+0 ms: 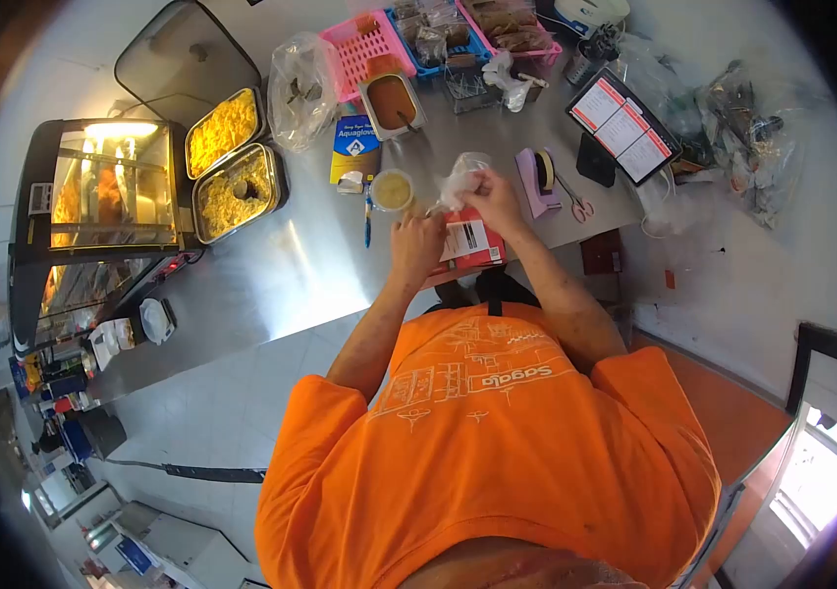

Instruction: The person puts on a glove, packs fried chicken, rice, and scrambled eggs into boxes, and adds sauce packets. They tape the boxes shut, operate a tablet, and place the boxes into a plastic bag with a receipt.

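Note:
My right hand (497, 203) pinches a clear plastic bag (461, 181) above the steel counter. Its fingers are closed on the thin film. My left hand (418, 240) is at the bag's lower left end, its fingers curled and closed at the film's edge; the fingertips are small and partly hidden. Under and between the hands lies a red box (477, 257) with a white label. Just beyond my left hand stands a round clear tub (393, 190) with pale yellowish contents. A blue pen (368, 218) lies to the left of the tub.
A steel pan of brown sauce (394, 103) stands behind a blue-and-yellow box (355, 147). A purple tape dispenser (538, 187), scissors (580, 204) and a tablet (624, 128) are on the right. Food trays (239, 191) and a lit display case (104, 187) occupy the left.

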`<state>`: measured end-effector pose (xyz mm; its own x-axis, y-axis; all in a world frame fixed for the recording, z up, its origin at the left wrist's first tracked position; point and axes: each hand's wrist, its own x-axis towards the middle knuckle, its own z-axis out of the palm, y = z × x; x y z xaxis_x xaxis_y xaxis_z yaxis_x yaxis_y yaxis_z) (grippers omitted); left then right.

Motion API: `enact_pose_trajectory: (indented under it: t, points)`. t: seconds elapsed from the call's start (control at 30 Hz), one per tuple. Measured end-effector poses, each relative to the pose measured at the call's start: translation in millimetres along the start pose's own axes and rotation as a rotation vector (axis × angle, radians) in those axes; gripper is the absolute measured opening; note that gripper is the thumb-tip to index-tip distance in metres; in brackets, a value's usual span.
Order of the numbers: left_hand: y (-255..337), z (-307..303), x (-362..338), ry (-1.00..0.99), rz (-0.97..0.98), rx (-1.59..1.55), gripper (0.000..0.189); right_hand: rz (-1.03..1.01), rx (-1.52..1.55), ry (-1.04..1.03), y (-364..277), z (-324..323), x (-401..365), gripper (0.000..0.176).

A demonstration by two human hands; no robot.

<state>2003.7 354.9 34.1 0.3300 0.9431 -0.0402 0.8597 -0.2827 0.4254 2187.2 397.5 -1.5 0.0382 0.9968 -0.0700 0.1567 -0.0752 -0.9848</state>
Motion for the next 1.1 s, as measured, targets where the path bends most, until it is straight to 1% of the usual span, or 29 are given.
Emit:
enact_pose_trajectory:
  t: [0.03, 0.07, 0.17, 0.23, 0.27, 0.33, 0.43, 0.53, 0.63, 0.67, 0.77, 0.83, 0.87, 0.93, 1.0, 1.07, 1.1]
  points:
    - [-1.1, -2.5, -1.0, 0.069, 0.072, 0.086, 0.028, -0.069, -0.161, -0.041, 3.0, 5.0, 2.2, 0.020]
    - [-5.7, 1.8, -1.2, 0.093, 0.080, 0.054, 0.027, -0.148, -0.307, 0.010, 6.2, 10.0, 4.1, 0.013]
    - [-23.1, 21.8, -0.1, 0.159, 0.109, -0.058, 0.026, -0.121, -0.405, -0.071, 3.1, 14.7, 6.3, 0.012]
    - [-28.7, 21.9, 2.9, 0.202, 0.142, -0.148, 0.026, -0.133, -0.461, -0.056, 2.1, 14.5, 8.0, 0.014]
    - [-31.6, 22.3, 3.6, 0.122, 0.127, -0.156, 0.026, -0.138, -0.490, -0.049, 2.0, 13.3, 8.4, 0.015]
    - [-33.7, 19.1, 3.6, -0.039, 0.092, -0.174, 0.028, -0.113, -0.456, -0.030, -1.1, 10.1, 9.8, 0.016]
    - [-28.5, 15.9, -1.6, 0.053, 0.099, -0.188, 0.028, -0.089, -0.448, 0.001, 1.0, 6.8, 13.3, 0.017]
    - [-22.2, 15.8, -10.5, 0.029, 0.016, -0.239, 0.022, -0.049, -0.401, -0.007, 1.9, 4.5, 10.4, 0.018]
    - [-20.8, 13.4, -11.3, -0.047, -0.088, -0.161, 0.018, -0.038, -0.313, -0.066, 3.8, 7.0, 5.7, 0.019]
    - [-23.1, 14.1, -12.3, 0.015, -0.009, -0.127, 0.017, -0.041, -0.282, -0.089, 4.8, 8.5, 4.3, 0.019]
    - [-27.7, 13.9, -12.4, 0.208, 0.211, -0.061, 0.013, 0.019, -0.320, -0.188, -5.6, 11.8, 2.9, 0.020]
    - [-24.2, 8.7, -10.6, 0.344, 0.326, -0.063, 0.010, -0.050, -0.583, -0.298, -11.7, 12.9, -3.4, 0.022]
    - [-22.6, 10.7, -11.1, 0.314, 0.308, -0.189, 0.009, -0.084, -0.715, -0.352, -15.1, 13.4, -5.0, 0.023]
    - [-21.6, 21.3, -14.3, 0.248, 0.268, -0.441, 0.007, 0.091, -0.710, -0.509, -28.1, 16.5, 0.2, 0.031]
    - [-27.9, 31.4, -16.3, 0.150, 0.203, -0.488, 0.008, 0.202, -0.666, -0.603, -28.1, 16.4, 7.3, 0.041]
    - [-33.1, 41.0, -16.3, 0.080, 0.179, -0.487, 0.012, 0.246, -0.591, -0.632, -20.7, 10.8, 15.4, 0.051]
    - [-34.2, 42.5, -16.4, 0.060, 0.185, -0.461, 0.014, 0.162, -0.618, -0.577, -26.1, 6.1, 13.2, 0.055]
